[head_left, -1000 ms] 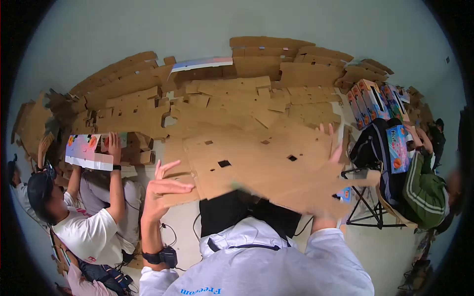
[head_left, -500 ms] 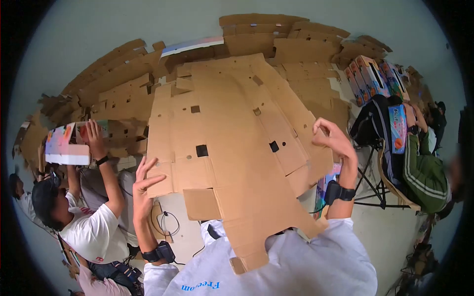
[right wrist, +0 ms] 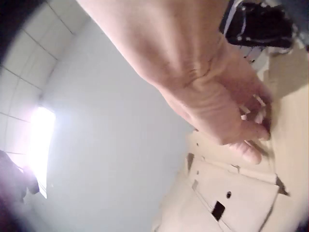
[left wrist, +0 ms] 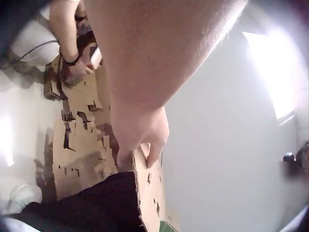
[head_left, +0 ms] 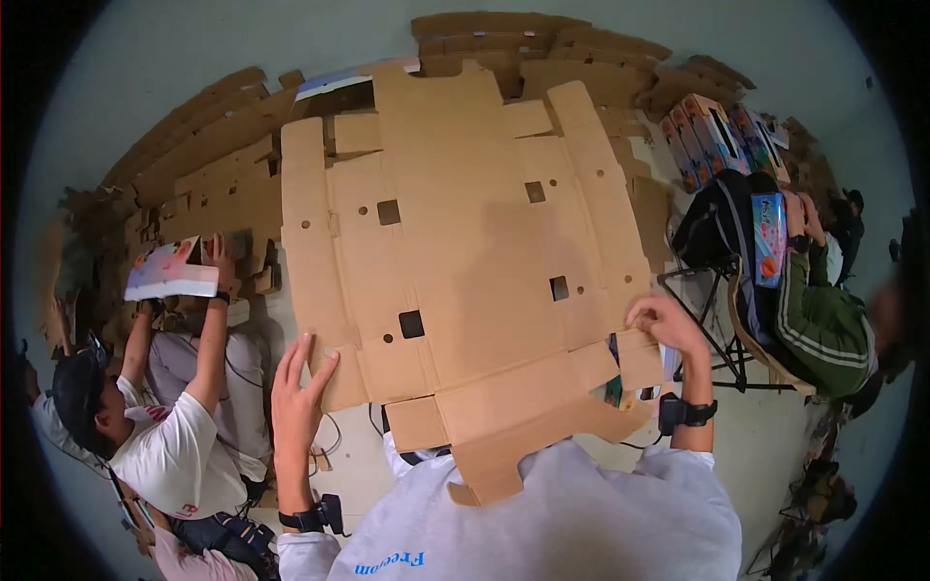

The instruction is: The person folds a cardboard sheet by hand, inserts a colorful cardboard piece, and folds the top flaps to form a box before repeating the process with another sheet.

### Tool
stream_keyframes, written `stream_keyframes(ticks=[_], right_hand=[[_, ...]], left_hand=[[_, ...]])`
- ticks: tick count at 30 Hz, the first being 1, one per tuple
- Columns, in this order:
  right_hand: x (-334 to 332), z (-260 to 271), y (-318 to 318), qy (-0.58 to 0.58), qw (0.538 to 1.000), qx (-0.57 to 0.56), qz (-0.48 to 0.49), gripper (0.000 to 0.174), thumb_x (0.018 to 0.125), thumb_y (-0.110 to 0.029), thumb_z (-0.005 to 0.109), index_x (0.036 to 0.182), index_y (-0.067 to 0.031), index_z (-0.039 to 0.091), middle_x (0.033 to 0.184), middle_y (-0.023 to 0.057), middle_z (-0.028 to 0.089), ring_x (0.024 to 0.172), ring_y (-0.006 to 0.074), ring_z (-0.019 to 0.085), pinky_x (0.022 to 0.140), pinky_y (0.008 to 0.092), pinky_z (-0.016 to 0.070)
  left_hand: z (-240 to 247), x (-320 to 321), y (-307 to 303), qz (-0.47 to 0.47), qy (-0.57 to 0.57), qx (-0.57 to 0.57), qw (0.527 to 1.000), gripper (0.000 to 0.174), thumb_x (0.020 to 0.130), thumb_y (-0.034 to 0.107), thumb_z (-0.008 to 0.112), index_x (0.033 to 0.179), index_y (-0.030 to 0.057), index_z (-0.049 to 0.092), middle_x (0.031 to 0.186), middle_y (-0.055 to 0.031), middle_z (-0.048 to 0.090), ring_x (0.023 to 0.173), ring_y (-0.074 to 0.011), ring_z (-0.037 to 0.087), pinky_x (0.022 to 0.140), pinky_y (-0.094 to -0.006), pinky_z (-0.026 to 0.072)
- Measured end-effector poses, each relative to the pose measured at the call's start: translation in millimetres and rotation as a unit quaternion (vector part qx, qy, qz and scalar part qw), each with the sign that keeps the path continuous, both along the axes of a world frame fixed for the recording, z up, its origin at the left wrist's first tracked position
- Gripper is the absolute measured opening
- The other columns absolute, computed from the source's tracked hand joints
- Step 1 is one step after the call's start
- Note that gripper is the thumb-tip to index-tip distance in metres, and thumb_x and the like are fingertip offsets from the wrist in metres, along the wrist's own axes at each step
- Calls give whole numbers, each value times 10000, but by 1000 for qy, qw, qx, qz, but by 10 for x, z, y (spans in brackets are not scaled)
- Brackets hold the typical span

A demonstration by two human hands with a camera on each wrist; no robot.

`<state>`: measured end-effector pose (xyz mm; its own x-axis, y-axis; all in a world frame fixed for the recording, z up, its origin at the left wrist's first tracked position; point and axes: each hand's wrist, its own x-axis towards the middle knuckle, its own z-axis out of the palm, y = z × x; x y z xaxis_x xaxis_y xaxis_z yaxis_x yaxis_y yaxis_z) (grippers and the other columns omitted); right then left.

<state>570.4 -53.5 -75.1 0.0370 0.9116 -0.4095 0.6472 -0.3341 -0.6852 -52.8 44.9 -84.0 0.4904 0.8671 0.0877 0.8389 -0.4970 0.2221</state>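
Plain brown is shown by the cardboard sheet (head_left: 475,252); blue lettering is borne by the pale grey top (head_left: 542,513); the green jacket (head_left: 823,324) is striped with white.

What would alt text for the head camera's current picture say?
Two hands, left and right, hold a large flattened cardboard sheet by its edges. A person in a white shirt handles a printed box nearby.

Brown cardboard pieces (head_left: 223,186) lie on the pale floor (head_left: 751,455).
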Motion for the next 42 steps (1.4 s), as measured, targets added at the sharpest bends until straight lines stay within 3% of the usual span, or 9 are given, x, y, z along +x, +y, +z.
stream_keyframes(ticks=[8, 11, 16, 18, 22, 28, 34, 37, 42], right_hand=[[-484, -216, -662, -30, 996, -20, -82, 240, 827, 117, 626, 947, -56, 741, 1092, 148, 621, 1011, 301, 635, 886, 369, 509], [-376, -752, -904, -38, 991, 49, -115, 209, 834, 119, 622, 937, -37, 714, 1073, 148, 621, 1029, 324, 634, 903, 388, 515], [-651, -976, -1087, -81, 990, 41, -108, 461, 749, -128, 862, 1156, -107, 645, 1349, 169, 488, 1188, 367, 583, 1007, 415, 508], [-796, -704, -1056, -98, 987, 34, -124, 467, 745, -154, 882, 1147, -104, 649, 1309, 170, 493, 1216, 371, 573, 1011, 418, 509], [-1021, -272, -944, -129, 982, 6, -137, 520, 726, -207, 918, 1155, -104, 642, 1260, 174, 477, 1204, 362, 578, 1006, 424, 517], [-1124, 189, -841, 13, 982, 62, -177, 232, 865, -166, 748, 1050, -26, 751, 1084, 176, 698, 999, 326, 651, 931, 400, 511], [-1103, 483, -724, 60, 974, 173, -131, 447, 875, -76, 441, 1169, 22, 763, 1108, 221, 754, 948, 272, 725, 846, 341, 547], [-983, 738, -650, 51, 991, 37, -119, 451, 878, -42, 429, 1179, 48, 753, 1102, 190, 761, 969, 247, 732, 827, 316, 558], [-505, 798, -834, 269, 932, -196, -145, 440, 890, 98, 462, 1203, 20, 760, 1084, 126, 755, 961, 189, 706, 865, 298, 569]], left_hand=[[-51, 53, -237, -43, 221, -45, 973, 865, 721, -54, 745, 1511, 250, 572, 1721, -144, 307, 1557, -441, 300, 1253, -536, 350], [171, 357, -377, -60, 13, -187, 980, 906, 694, 12, 795, 1540, 200, 530, 1714, -167, 295, 1561, -454, 273, 1284, -563, 281], [-39, 566, -497, -72, -83, -158, 981, 889, 741, 66, 858, 1546, 102, 484, 1688, -196, 311, 1564, -456, 274, 1280, -562, 273], [-115, 600, -502, -7, -200, -160, 967, 832, 778, 48, 828, 1533, 71, 482, 1669, -200, 333, 1563, -459, 276, 1280, -564, 272], [-80, 726, -419, -11, -172, -137, 975, 724, 826, 15, 770, 1492, 8, 486, 1619, -209, 386, 1546, -480, 300, 1264, -612, 276], [-132, 772, -313, -170, 16, -94, 981, 749, 770, -12, 707, 1488, 3, 493, 1584, -207, 433, 1542, -507, 295, 1252, -656, 282], [-10, 885, -355, -147, -1, -99, 984, 701, 843, 54, 661, 1521, 10, 488, 1577, -197, 464, 1537, -511, 309, 1267, -656, 259], [-113, 851, -330, -150, 48, -43, 987, 641, 883, 98, 641, 1507, 10, 526, 1551, -169, 506, 1535, -481, 335, 1272, -648, 257], [-237, 823, -260, -122, 24, -44, 991, 560, 915, 99, 608, 1467, 8, 587, 1521, -125, 545, 1536, -421, 366, 1277, -618, 278]])
